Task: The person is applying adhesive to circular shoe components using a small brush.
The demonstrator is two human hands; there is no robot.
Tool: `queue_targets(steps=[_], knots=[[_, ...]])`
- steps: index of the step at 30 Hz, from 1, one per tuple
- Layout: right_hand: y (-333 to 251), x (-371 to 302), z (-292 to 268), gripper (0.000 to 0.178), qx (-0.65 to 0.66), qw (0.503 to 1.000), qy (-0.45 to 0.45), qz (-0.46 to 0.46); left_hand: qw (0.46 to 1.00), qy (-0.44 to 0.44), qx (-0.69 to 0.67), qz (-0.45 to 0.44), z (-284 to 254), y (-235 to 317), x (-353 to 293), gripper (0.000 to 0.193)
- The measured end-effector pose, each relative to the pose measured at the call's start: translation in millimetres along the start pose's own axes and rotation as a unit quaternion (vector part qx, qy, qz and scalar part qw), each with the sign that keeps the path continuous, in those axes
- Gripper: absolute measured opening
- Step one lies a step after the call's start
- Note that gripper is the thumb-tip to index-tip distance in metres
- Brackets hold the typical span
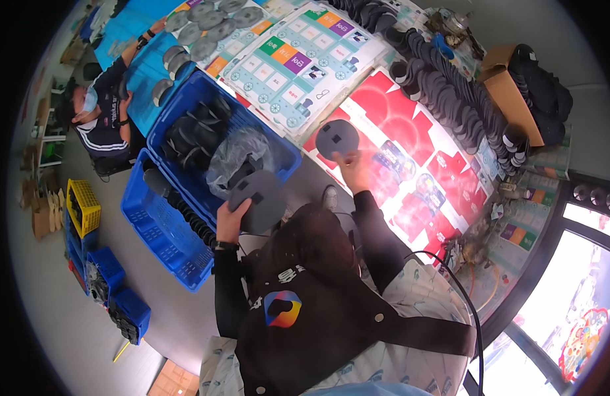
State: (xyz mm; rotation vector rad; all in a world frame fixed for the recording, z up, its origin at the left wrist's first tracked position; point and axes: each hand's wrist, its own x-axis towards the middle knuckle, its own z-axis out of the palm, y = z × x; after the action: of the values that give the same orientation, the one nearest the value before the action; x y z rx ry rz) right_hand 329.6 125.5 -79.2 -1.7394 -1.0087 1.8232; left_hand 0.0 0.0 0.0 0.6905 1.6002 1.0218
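Note:
My left hand (231,222) grips the edge of a flat dark grey disc (264,206) that has small dark square marks, held in front of my body beside the blue crate. In my right hand (351,169) is a smaller dark grey disc (336,136), also with dark square marks, pinched at its near edge above the corner of the red printed sheet (404,119). The two discs are apart. Close to my left hand, the blue crate (288,160) holds many dark curved pieces (192,135) and a crumpled clear plastic bag (242,155).
Long rows of overlapping dark discs (443,99) line the table's far right, beside an open cardboard box (509,92). Printed sheets (278,72) lie stacked further left. A second blue crate (163,231) stands below the first. At the far left, a masked co-worker (107,112) reaches toward grey discs (212,23).

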Motion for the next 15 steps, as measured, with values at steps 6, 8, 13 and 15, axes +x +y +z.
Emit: queue_targets(steps=[6,8,13,15], knots=[[-1.3,-42.3,17.3,0.053,-0.141,0.978,-0.13,-0.081,0.985,-0.094,0.133,0.05,72.4,-6.7,40.9,0.036],[15.7,-38.0,4.8,0.039,-0.104,0.991,-0.017,-0.087,0.983,-0.091,0.153,0.045,83.0,-15.6,50.4,0.035],[82.0,-33.2,-63.1,0.027,0.201,0.964,0.154,-0.076,0.982,-0.086,0.163,0.039,73.5,-33.8,60.3,0.035],[100.8,-31.4,-92.8,0.027,0.207,0.957,0.194,-0.068,0.986,-0.08,0.146,0.023,67.1,-33.9,58.6,0.034]])
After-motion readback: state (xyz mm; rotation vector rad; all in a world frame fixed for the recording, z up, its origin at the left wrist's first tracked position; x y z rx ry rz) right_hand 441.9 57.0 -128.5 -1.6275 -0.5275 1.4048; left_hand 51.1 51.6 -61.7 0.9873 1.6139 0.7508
